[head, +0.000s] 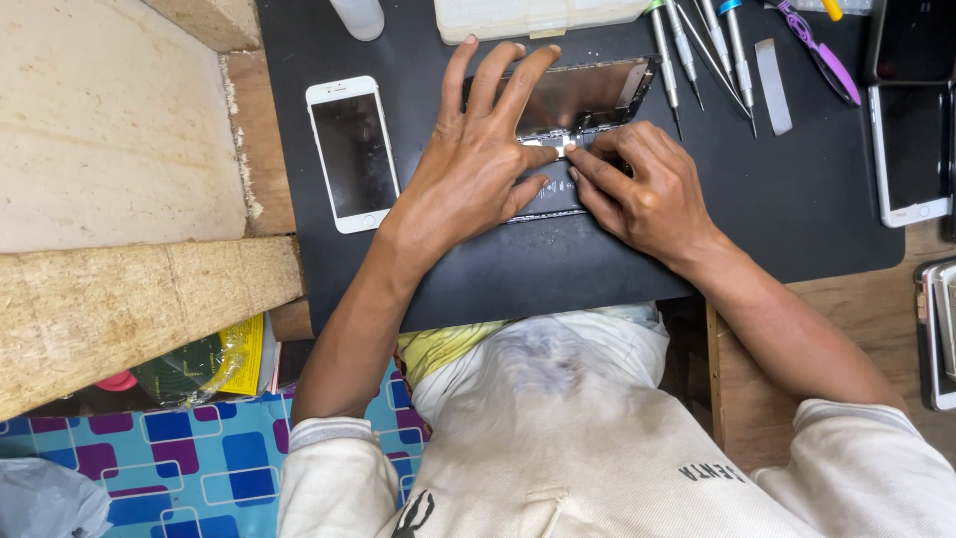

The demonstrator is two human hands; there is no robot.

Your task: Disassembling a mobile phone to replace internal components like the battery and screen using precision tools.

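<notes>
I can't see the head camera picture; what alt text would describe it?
Two bare hands, the left hand and right hand, press on an opened phone lying on a black mat. A white phone lies to the left, and screwdrivers lie beyond the hands.

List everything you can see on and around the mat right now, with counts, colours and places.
work mat: one, black, covering the bench centre
opened phone: one, dark, screen lifted, mat centre under both hands
white phone: one, white with dark screen, mat left
screwdrivers: about four, silver with coloured caps, top right of centre
pry tool: one, pale grey, right of the screwdrivers
tweezers: one, purple, top right
phones at right edge: at least two, white and dark, partly cut off
plastic case: one, whitish, top centre
bottle: one, pale, top left of mat
wooden boards: several, light, left
left hand: spread, pressing on the opened phone
right hand: fingers pinching near the phone's middle
</notes>
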